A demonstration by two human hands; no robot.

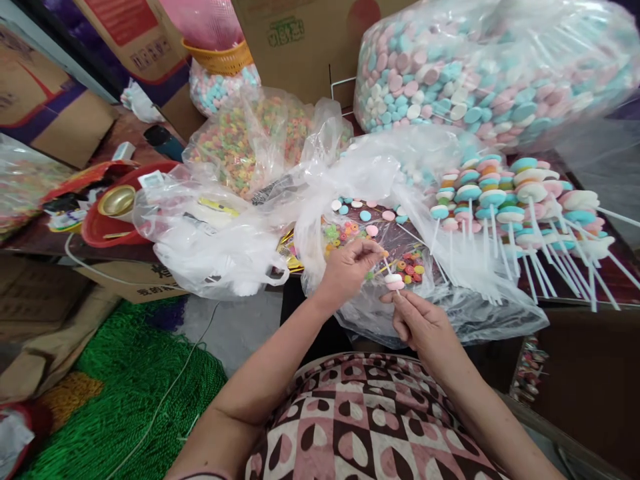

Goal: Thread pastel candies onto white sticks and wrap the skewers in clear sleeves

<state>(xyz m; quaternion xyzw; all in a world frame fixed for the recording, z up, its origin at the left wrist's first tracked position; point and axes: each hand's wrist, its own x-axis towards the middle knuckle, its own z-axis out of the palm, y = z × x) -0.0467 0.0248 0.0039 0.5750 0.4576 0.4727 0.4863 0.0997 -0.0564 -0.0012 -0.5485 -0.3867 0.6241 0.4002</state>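
A: What lies nearest the viewer?
B: A shirt [370, 427] printed with hearts in squares, at the lower edge. Beyond it, both forearms converge on one thin white stick [389, 266].

A: How is the stick held?
B: The right hand [423, 321] closes thumb and forefinger on its lower part, just under two marshmallows [395, 282], a white one above a pink. The left hand [351, 267] is at the upper end, thumb and forefinger pinched together on a small orange piece [385, 254], too small to identify. The marshmallows thus sit between the two grips, nearer the right, and the stick is tilted.

A: And the surroundings?
B: Loose ring sweets [411, 269] lie just beyond the stick; loose marshmallows [365, 216] lie farther back. A clear plastic sheet [480, 320] spreads beneath the work. To the right, filled skewers [533, 193] are piled with their bare ends toward the viewer; behind stands a large bag of marshmallows [450, 93].
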